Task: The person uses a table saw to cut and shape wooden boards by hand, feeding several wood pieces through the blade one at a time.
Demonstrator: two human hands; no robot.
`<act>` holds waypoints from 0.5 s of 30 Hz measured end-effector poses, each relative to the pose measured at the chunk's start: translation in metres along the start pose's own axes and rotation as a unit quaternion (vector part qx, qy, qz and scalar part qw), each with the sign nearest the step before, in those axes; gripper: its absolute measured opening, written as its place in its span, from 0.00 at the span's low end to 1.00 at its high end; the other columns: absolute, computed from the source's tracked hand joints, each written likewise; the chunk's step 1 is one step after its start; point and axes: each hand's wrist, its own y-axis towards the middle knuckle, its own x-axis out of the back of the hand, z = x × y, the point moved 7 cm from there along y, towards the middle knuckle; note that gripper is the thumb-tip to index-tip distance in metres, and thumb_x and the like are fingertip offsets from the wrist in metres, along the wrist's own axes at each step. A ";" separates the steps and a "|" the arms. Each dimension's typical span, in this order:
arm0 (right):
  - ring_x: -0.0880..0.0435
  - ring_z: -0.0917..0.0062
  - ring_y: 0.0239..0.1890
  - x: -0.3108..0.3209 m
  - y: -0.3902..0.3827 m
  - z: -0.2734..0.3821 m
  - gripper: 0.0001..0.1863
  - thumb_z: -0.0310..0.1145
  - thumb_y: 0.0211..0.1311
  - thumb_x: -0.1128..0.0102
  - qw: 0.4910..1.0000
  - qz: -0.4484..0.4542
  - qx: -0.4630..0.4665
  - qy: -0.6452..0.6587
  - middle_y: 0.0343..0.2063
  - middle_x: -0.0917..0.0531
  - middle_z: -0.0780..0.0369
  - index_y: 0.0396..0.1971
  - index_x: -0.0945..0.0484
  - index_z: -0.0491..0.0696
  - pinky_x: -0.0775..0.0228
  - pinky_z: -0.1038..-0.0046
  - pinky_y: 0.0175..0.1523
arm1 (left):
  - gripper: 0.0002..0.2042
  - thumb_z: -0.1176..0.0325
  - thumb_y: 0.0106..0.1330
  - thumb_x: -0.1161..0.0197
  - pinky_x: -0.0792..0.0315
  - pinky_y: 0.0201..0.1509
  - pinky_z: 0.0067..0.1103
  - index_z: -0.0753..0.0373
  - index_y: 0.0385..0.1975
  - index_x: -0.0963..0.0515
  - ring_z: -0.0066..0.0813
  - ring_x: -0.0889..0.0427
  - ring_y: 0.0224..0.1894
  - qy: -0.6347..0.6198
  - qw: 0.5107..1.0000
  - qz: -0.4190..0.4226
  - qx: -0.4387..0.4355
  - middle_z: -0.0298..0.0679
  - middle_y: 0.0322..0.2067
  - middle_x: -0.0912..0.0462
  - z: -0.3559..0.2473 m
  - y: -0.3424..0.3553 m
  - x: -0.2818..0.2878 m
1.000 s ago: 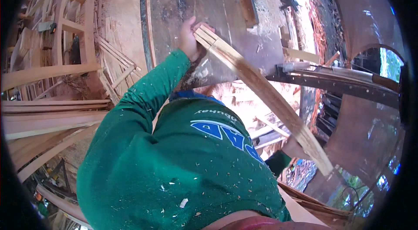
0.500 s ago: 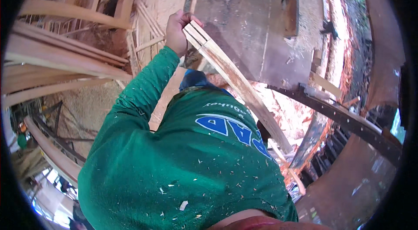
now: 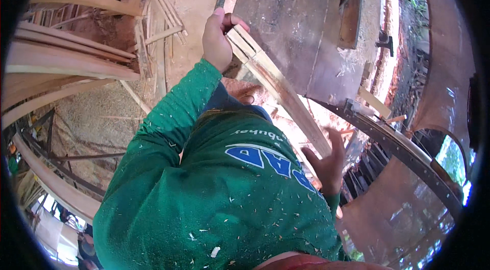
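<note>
My left hand [image 3: 218, 42] is closed on the far end of a long wooden piece [image 3: 286, 97], thumb and fingers around its slotted tip. Narrow slots run into that end, and a brown streak marks the face below them. The piece slants down to the right, in front of my body. At its near end is my right hand [image 3: 331, 163], thumb and fingers spread apart on either side of the wood. Whether the right palm touches the piece cannot be made out.
A brown worktable [image 3: 286, 19] with a slotted insert [image 3: 351, 9] and sawdust lies ahead. A dark metal rail [image 3: 388, 139] crosses at right. Planks and frames [image 3: 71, 58] are stacked at left, beside thin wood strips [image 3: 166, 7]. Sawdust covers the ground [image 3: 97, 116].
My right hand has come into clear sight at the near end of the wooden piece, fingers spread. The left hand keeps its hold, and the view has shifted slightly.
</note>
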 end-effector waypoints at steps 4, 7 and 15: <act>0.19 0.51 0.59 -0.081 0.038 -0.049 0.46 0.28 0.44 0.22 1.000 0.017 -0.019 -0.015 0.57 0.19 0.46 0.68 0.31 0.46 0.26 0.59 0.64 | 0.34 0.46 0.80 0.64 0.26 0.34 0.25 0.67 0.26 0.19 0.29 0.20 0.25 -0.039 0.999 -0.017 -0.008 0.40 0.21 0.19 -0.004 -0.008 -0.010; 0.12 0.54 0.49 -0.095 0.029 -0.049 0.41 0.23 0.43 0.27 0.992 0.084 -0.078 -0.043 0.47 0.13 0.49 0.64 0.26 0.47 0.19 0.63 0.55 | 0.33 0.47 0.80 0.65 0.23 0.36 0.25 0.69 0.34 0.17 0.29 0.18 0.26 -0.049 0.998 0.027 0.031 0.40 0.24 0.17 -0.003 -0.014 -0.007; 0.14 0.68 0.56 -0.113 0.012 -0.078 0.41 0.13 0.46 0.31 0.982 0.029 -0.110 0.150 0.53 0.14 0.52 0.66 0.26 0.44 0.21 0.68 0.59 | 0.27 0.52 0.82 0.60 0.25 0.57 0.23 0.70 0.57 0.22 0.30 0.15 0.46 -0.088 0.986 0.005 0.141 0.42 0.48 0.13 0.052 -0.007 0.022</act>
